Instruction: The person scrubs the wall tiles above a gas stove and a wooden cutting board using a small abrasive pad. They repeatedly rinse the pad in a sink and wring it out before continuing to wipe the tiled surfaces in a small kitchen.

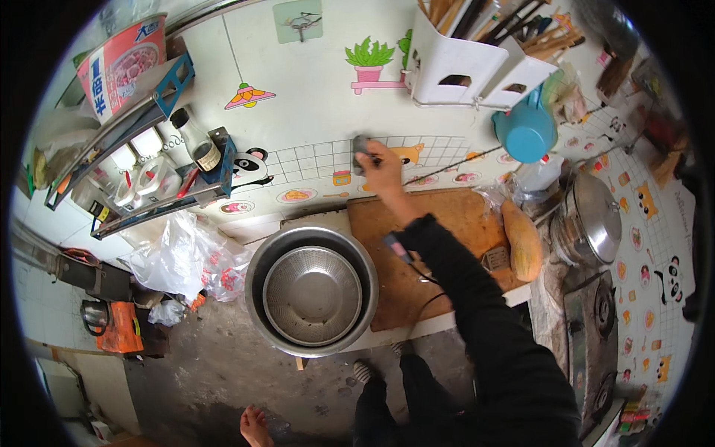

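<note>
My right hand (382,165) reaches up to the tiled-pattern wall, its fingers closed on a small dark object (360,146) that is blurred; what it is I cannot tell. Down at the lower left hangs my left hand (255,426), partly cut by the picture's edge, with nothing seen in it. Between them stands a large metal basin (368,279) with a perforated metal colander (313,296) inside; a few small dark bits lie in the colander. Under my right forearm is a wooden board (391,302), and a device with a cable (397,247) shows beside my sleeve cuff.
A yellow-orange squash (522,240) lies at the board's right end, near a lidded metal pot (595,218) and a gas stove (586,335). White utensil holders (458,67) and a blue plastic scoop (525,131) hang above. Plastic bags (179,257) and a wall rack (162,209) occupy the left.
</note>
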Available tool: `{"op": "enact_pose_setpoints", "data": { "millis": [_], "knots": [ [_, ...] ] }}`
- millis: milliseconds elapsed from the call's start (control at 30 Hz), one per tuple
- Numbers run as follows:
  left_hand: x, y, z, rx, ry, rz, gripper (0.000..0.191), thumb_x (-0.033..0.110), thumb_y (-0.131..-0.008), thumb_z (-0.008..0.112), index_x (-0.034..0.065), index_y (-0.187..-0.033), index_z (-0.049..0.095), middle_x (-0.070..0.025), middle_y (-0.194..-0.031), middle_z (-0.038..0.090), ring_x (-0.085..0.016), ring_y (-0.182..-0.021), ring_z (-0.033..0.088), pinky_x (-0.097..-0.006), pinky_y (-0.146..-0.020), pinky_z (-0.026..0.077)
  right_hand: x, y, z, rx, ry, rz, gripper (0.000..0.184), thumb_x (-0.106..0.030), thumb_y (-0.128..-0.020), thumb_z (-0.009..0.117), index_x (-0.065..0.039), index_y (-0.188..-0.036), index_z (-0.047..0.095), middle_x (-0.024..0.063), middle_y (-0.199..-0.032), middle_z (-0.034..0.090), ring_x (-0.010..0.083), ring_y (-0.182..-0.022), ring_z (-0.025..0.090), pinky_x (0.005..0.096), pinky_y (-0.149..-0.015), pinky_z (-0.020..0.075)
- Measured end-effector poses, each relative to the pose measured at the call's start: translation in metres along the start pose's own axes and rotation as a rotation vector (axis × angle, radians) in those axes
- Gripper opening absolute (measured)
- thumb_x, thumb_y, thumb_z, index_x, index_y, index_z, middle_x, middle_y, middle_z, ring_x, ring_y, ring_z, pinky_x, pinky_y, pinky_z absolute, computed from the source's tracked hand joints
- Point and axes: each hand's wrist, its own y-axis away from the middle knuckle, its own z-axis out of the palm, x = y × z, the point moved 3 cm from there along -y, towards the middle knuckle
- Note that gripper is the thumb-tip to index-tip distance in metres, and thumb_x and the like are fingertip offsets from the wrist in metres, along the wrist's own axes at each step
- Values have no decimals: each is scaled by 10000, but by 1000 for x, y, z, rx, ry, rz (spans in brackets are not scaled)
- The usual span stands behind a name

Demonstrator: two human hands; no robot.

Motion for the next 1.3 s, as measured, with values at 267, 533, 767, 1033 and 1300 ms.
{"op": "enact_pose_setpoints", "data": {
  "millis": [267,533,767,1033,1300],
  "knots": [
    [76,18,85,-225,-99,147,347,341,-1004,598,50,-1190,639,-12,-921,667,-87,-755,614,-206,-621,462,-99,82,-188,-67,-617,845,142,-192,-1026,554,-178,-1137,641,-51,-946,642,74,-806,599,266,-664,513],
    [174,141,220,-705,-302,347,357,342,-1012,567,93,-1264,614,0,-1009,647,-79,-862,574,-179,-710,408,-175,182,-287,-106,-357,818,139,-247,-1043,522,-171,-991,625,-93,-881,579,25,-778,564,221,-638,510],
    [140,343,396,-1446,-463,436,319,187,-1019,543,12,-1283,581,-71,-1041,657,-130,-908,640,-243,-729,503,-234,260,-381,-127,-465,584,166,-201,-1027,570,-62,-1095,632,-86,-943,604,6,-845,522,199,-735,443],
    [13,597,472,-2081,-624,208,295,117,-978,613,-47,-1223,596,-62,-1082,664,-99,-927,631,-272,-788,557,-309,339,-536,366,-271,681,172,-235,-977,660,-78,-1030,616,-49,-944,617,38,-816,563,217,-662,484],
    [-54,723,500,-2245,-636,-101,258,135,-1011,558,56,-1247,492,-102,-1157,659,-172,-1017,662,-297,-721,600,-342,411,-638,908,-163,627,200,-270,-1010,597,-75,-1028,557,18,-908,604,103,-697,622,227,-560,474]
  ]
}}
